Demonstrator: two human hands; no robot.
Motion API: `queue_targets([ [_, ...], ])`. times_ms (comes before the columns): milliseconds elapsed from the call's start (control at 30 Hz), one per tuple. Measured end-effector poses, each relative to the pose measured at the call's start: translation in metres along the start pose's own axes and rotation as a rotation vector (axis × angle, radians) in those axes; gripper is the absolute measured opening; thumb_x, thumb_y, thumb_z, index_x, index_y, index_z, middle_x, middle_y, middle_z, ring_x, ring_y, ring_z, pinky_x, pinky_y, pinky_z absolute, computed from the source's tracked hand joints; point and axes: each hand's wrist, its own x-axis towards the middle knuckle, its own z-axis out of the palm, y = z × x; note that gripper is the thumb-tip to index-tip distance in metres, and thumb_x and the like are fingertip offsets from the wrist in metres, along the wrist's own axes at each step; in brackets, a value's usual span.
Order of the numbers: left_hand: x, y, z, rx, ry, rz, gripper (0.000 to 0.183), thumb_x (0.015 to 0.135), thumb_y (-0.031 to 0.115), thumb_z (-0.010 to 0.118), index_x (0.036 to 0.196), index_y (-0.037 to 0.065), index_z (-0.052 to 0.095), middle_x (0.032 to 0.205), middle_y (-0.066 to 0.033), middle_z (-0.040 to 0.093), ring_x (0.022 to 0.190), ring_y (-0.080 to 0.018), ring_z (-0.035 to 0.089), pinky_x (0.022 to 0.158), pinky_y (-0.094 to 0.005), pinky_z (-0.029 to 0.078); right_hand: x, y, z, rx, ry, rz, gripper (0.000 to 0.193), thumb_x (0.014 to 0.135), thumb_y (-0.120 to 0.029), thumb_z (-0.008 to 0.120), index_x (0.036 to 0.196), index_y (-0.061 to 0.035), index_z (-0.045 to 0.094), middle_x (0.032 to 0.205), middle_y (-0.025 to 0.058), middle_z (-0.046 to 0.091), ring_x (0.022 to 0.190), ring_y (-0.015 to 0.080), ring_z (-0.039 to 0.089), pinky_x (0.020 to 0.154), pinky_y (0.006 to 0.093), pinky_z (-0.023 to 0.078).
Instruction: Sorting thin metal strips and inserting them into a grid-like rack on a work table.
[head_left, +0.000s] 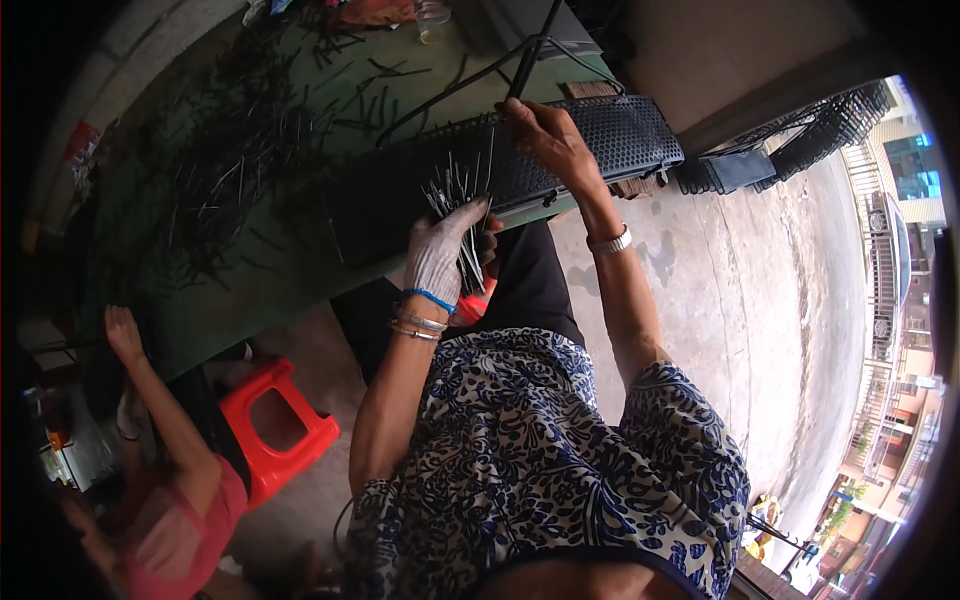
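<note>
My left hand (440, 245), in a pale glove with dark fingertips, is closed around a bundle of thin metal strips (462, 185), some dark and some shiny. Their ends fan out above and below the fist. My bare right hand (552, 140) is raised over a black perforated metal panel (615, 135), its fingers closed on the lower end of a long black rod-like thing (530, 62). What kind of thing that is cannot be made out. The panel lies along the near edge of the green table (290, 285), just beyond my left hand.
Many loose dark strips (240, 140) lie scattered across the table's left side. A black cable (450, 92) loops over the panel. Another person (175, 500) in a pink top sits at the lower left near a red stool (280, 430). Black racks (790, 150) stand at right.
</note>
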Motion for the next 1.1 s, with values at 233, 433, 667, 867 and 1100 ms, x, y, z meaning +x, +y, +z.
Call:
queue_targets([
  [233, 0.0, -0.002, 0.005, 0.009, -0.05, 0.026, 0.011, 0.083, 0.015, 0.066, 0.081, 0.003, 0.064, 0.065, -0.0066, 0.065, 0.043, -0.0118, 0.057, 0.039, -0.0245, 0.046, -0.018, -0.011, -0.008, 0.536, -0.284, 0.081, 0.025, 0.089, -0.019, 0.065, 0.096, 0.005, 0.062, 0.078, 0.008, 0.065, 0.068, 0.0141, 0.064, 0.062, 0.0262, 0.053],
  [433, 0.007, -0.009, 0.004, 0.002, -0.035, 0.055, 0.014, 0.083, 0.017, 0.067, 0.085, 0.003, 0.065, 0.066, -0.0073, 0.066, 0.043, -0.0115, 0.057, 0.038, -0.0237, 0.045, -0.018, -0.008, -0.012, 0.551, -0.437, 0.144, 0.021, 0.089, -0.014, 0.063, 0.092, 0.0063, 0.06, 0.074, 0.0101, 0.065, 0.066, 0.0163, 0.066, 0.06, 0.0265, 0.054],
  [667, 0.006, -0.003, 0.007, 0.081, 0.014, 0.008, 0.019, 0.083, 0.022, 0.068, 0.079, 0.004, 0.068, 0.055, -0.004, 0.06, 0.038, -0.0118, 0.053, 0.035, -0.0241, 0.043, -0.017, -0.012, -0.019, 0.504, -0.413, 0.104, 0.02, 0.091, -0.013, 0.057, 0.095, 0.0058, 0.061, 0.08, 0.0111, 0.067, 0.072, 0.0168, 0.067, 0.066, 0.0273, 0.054],
  [867, 0.013, -0.004, 0.004, 0.046, 0.037, -0.046, 0.022, 0.084, 0.025, 0.067, 0.077, 0.004, 0.068, 0.055, -0.0046, 0.06, 0.038, -0.0123, 0.053, 0.035, -0.0241, 0.044, 0.001, -0.015, -0.036, 0.154, -0.009, -0.18, 0.018, 0.093, -0.012, 0.051, 0.096, 0.0037, 0.061, 0.083, 0.0105, 0.069, 0.075, 0.0166, 0.067, 0.067, 0.0266, 0.052],
  [1100, 0.021, -0.012, -0.003, -0.283, -0.202, -0.21, 0.012, 0.09, 0.019, 0.06, 0.096, 0.009, 0.063, 0.086, -0.0122, 0.068, 0.061, -0.0161, 0.064, 0.053, -0.0288, 0.054, 0.034, 0.015, -0.021, -0.1, 0.13, -0.315, 0.013, 0.091, -0.009, 0.052, 0.094, 0.0015, 0.06, 0.078, 0.0107, 0.068, 0.071, 0.02, 0.068, 0.064, 0.0277, 0.051],
])
